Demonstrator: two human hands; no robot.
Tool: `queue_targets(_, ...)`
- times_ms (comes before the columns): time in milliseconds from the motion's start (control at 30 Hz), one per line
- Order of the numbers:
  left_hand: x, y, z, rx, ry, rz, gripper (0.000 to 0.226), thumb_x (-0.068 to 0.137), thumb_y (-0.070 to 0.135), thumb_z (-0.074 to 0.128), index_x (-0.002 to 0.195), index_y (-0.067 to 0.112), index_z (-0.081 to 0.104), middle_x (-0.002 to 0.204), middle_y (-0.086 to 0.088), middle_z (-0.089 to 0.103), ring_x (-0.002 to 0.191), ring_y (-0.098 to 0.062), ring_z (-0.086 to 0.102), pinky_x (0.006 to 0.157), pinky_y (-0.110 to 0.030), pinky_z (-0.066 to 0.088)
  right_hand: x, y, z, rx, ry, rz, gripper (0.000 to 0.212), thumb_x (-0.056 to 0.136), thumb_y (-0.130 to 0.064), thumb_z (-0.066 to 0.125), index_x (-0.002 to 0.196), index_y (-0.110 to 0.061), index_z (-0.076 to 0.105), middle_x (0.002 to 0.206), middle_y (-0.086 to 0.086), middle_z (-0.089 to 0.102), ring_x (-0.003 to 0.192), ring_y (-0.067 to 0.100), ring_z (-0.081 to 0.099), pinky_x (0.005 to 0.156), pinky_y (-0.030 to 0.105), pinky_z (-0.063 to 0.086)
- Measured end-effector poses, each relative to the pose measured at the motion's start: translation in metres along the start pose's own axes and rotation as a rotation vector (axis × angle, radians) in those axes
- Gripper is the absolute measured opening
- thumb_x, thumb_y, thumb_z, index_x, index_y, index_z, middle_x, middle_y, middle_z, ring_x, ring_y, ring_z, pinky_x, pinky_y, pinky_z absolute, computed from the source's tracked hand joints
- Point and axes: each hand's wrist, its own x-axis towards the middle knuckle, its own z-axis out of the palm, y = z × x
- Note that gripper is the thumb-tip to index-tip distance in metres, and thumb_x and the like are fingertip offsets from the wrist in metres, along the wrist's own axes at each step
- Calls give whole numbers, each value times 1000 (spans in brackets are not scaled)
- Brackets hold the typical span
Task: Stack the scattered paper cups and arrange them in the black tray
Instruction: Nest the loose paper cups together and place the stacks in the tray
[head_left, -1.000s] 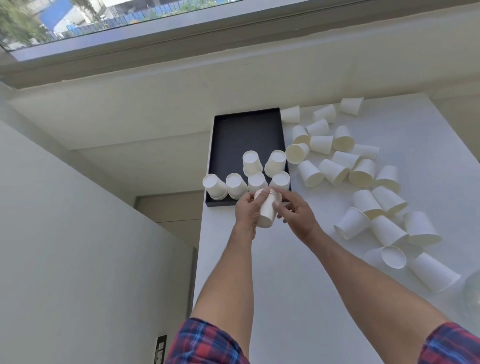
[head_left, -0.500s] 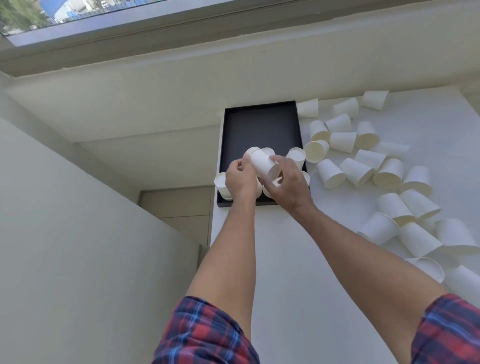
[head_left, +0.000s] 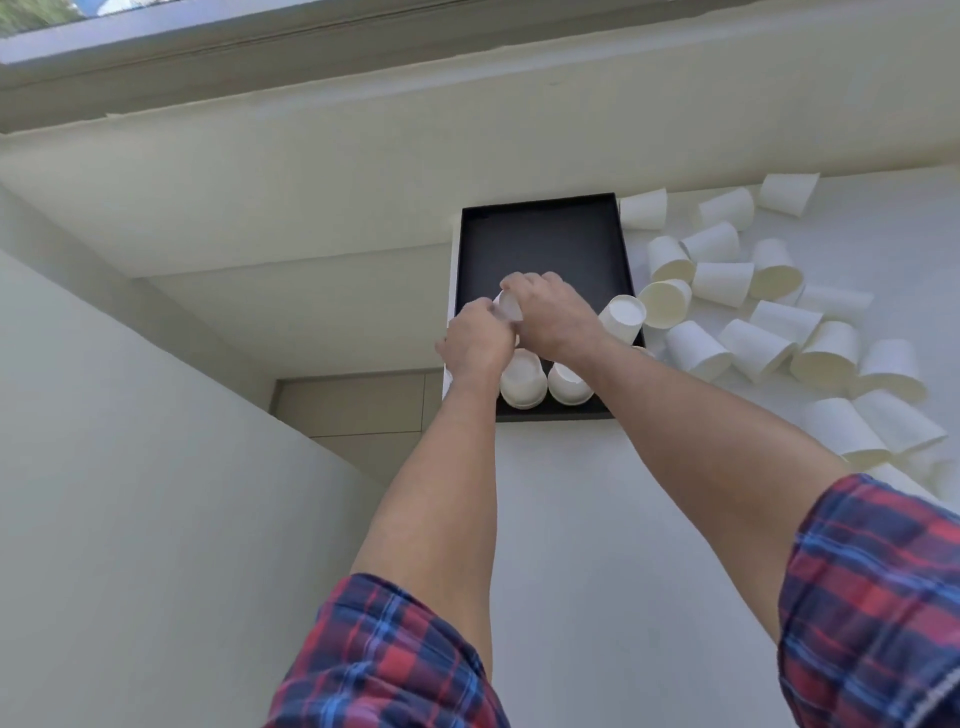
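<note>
Item: white paper cup (head_left: 508, 307), held over the shallow black rectangular tray (head_left: 540, 234). Left hand (head_left: 475, 343) grips it from the near-left side; right hand (head_left: 550, 312) has its fingers curled over it from the far right. Upturned white paper cups (head_left: 523, 378) stand in the tray just near of both hands. Loose white paper cups (head_left: 753, 312) lie scattered on the white desk (head_left: 597, 519), right of the right hand.
</note>
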Motion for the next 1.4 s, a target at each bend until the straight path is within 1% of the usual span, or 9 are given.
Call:
queue_targets(133,3,-2,9,154,-69,66,22,101,22,37,95,19,57,88,1,60,93,-25,57,84,-38,30,-1,-3,18,-173,-21,-45,30,92,-20,57,122,-17,55,118,3,63,106,28,55,88,39,43)
queue_targets(267,6,-6,9,243,-135,110,25,98,19,37,98,21,62,89,-2,65,107,-30,63,90,-41,29,-1,5,26,-228,-70,-65,43,98,-20,50,141,-25,51,137,-2,58,116,28,56,95,39,42)
queue_targets(433,4,-5,9,304,-259,99,47,99,21,38,143,21,53,146,-1,57,147,-30,37,116,-53,23,-10,14,23,-206,-159,-81,62,100,-11,47,158,-25,29,166,0,26,145,22,36,115,39,34)
queue_targets(500,0,-4,11,357,-205,126,49,97,19,42,145,19,50,144,0,57,148,-28,34,112,-49,26,-19,16,21,-164,-68,-74,62,98,-6,48,157,-21,34,164,0,30,145,21,38,115,37,33)
queue_targets(633,-20,0,16,300,137,271,31,84,12,53,114,18,63,113,0,64,122,-24,49,91,-38,30,-50,21,11,-62,290,-82,29,90,-4,58,113,-12,74,114,5,74,105,32,65,85,43,48)
queue_targets(700,-34,4,21,246,217,347,33,84,12,53,114,18,66,114,0,64,116,-26,52,91,-35,32,-74,28,8,-112,473,-92,11,85,-7,65,83,-12,74,78,4,71,74,32,63,65,40,46)
queue_targets(967,-120,19,62,234,172,579,19,84,15,47,87,9,64,88,-9,64,84,-34,56,73,-42,42,-168,68,0,-191,426,-25,16,74,0,70,67,-13,66,64,3,63,61,29,57,59,35,39)
queue_targets(1167,-178,22,97,333,-67,557,34,88,19,59,121,12,60,116,-4,63,107,-30,57,87,-37,42,-233,100,-16,-204,198,244,29,80,-7,71,108,-13,74,104,6,73,93,32,65,76,40,47)
queue_targets(1400,-230,33,131,530,-445,430,80,97,41,56,162,18,17,162,-2,34,140,-32,41,108,-44,39,-280,140,-29,-302,-105,581,62,97,-47,54,151,-23,38,158,7,34,140,29,37,109,40,32)
